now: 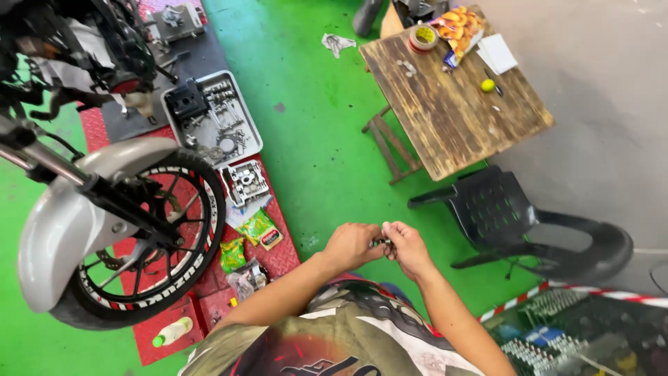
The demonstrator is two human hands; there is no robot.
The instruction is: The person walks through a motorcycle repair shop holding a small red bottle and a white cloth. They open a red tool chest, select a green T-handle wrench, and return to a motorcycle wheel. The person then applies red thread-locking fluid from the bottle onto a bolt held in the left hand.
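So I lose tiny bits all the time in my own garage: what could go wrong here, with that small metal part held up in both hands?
The small metal part is pinched between the left hand and right hand above the bare green floor, not over the parts tray. If it slips, it may bounce under the motorcycle wheel or the black chair.

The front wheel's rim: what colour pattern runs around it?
Red and white striping on the black front wheel, clearest in the head view.
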